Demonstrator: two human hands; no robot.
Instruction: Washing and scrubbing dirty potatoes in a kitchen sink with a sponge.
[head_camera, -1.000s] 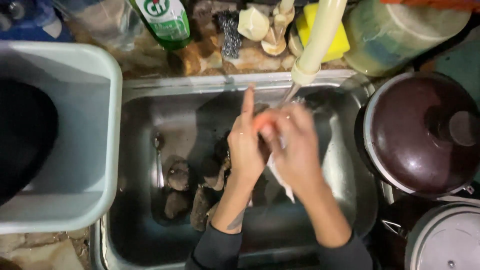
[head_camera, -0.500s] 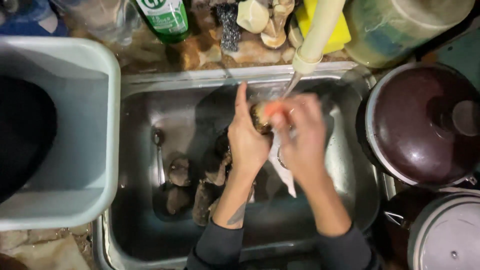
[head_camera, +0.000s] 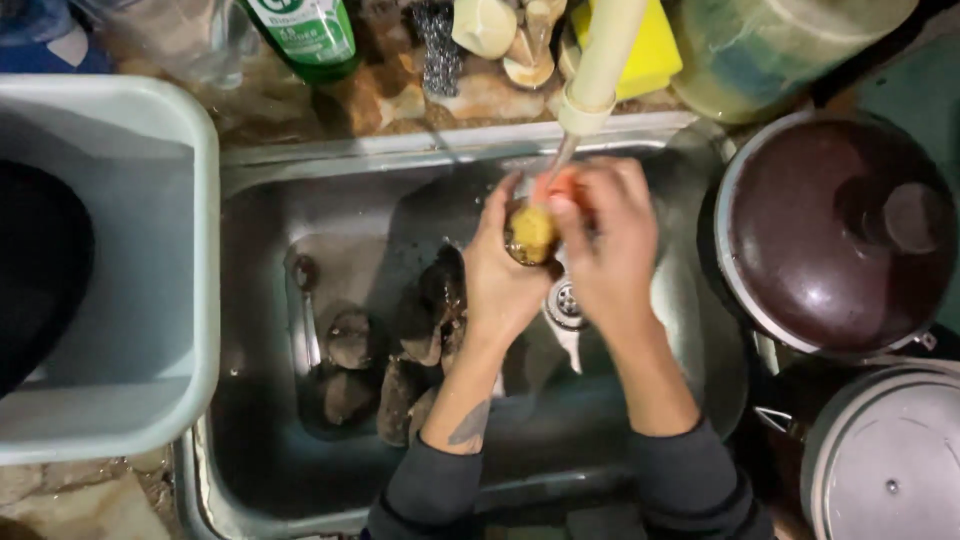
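Over the steel sink (head_camera: 300, 200), from the head camera, I see room hemmed in on every side: a pale plastic tub (head_camera: 150, 250) crowds the left rim, a dark-lidded pot (head_camera: 830, 230) overlaps the right rim, and a second grey lid (head_camera: 890, 450) sits below it. Along the back edge the counter (head_camera: 380, 100) carries a green bottle (head_camera: 305, 35), a yellow sponge (head_camera: 655, 50) and a large jar (head_camera: 780, 50). The cream tap spout (head_camera: 600, 70) hangs over the middle of the basin, and water runs from its tip. Open room lies mostly at the near right of the basin floor, around the drain (head_camera: 566, 300); the left part holds a heap of dark, muddy potatoes (head_camera: 400, 350).

Both hands meet just under the spout. My left hand (head_camera: 500, 280) has its grip curled around a small yellowish potato (head_camera: 530, 232), fingers pointing up towards the tap. My right hand (head_camera: 610, 250) presses against the potato's other side, its grip closed on something orange (head_camera: 560, 185) that I cannot identify. The potato looks wet, rounded, paler than the heap below.
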